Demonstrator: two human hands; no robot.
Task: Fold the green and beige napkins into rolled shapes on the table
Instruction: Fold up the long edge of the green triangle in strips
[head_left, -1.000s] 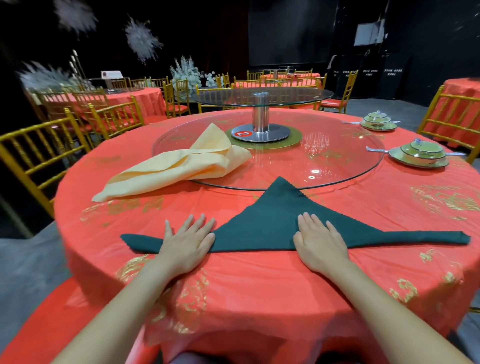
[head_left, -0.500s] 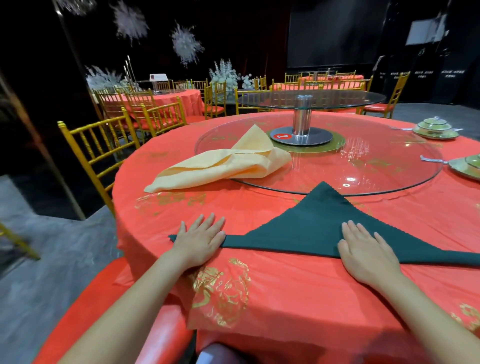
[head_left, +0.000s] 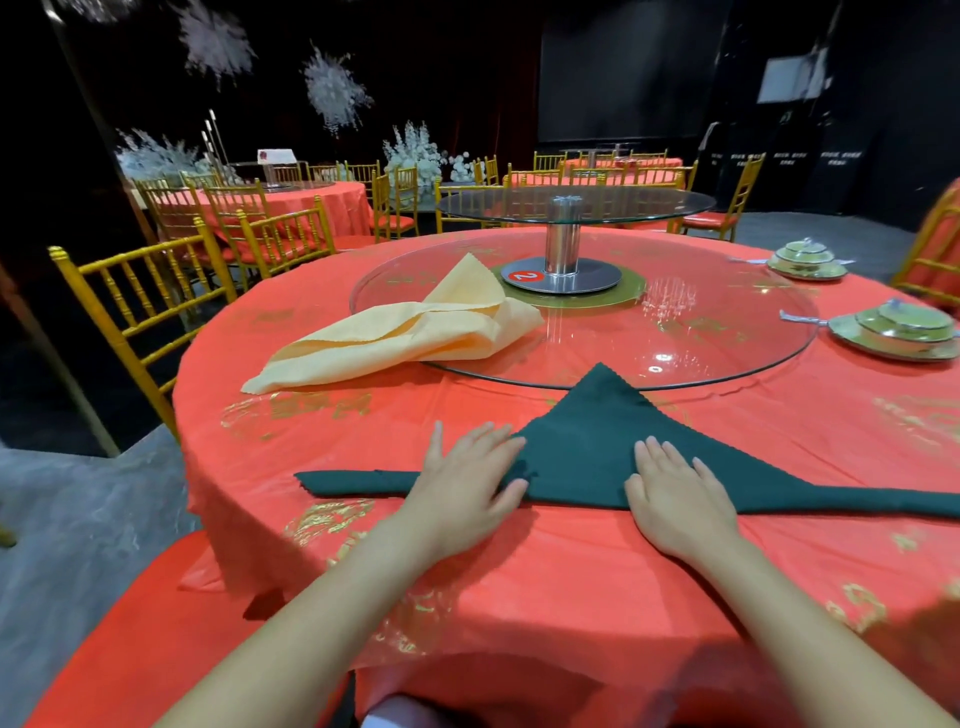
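We read one clear mark: a white "2" on a red round sticker (head_left: 528, 276), stuck upside down to us on the steel base (head_left: 563, 276) of the glass turntable's post. On the far wall (head_left: 841, 171), rows of small white lettering show, too blurred for us to make out.

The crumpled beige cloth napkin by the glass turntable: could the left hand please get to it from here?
Probably yes: the left hand rests flat on the green napkin, and only bare red tablecloth separates it from the beige napkin.
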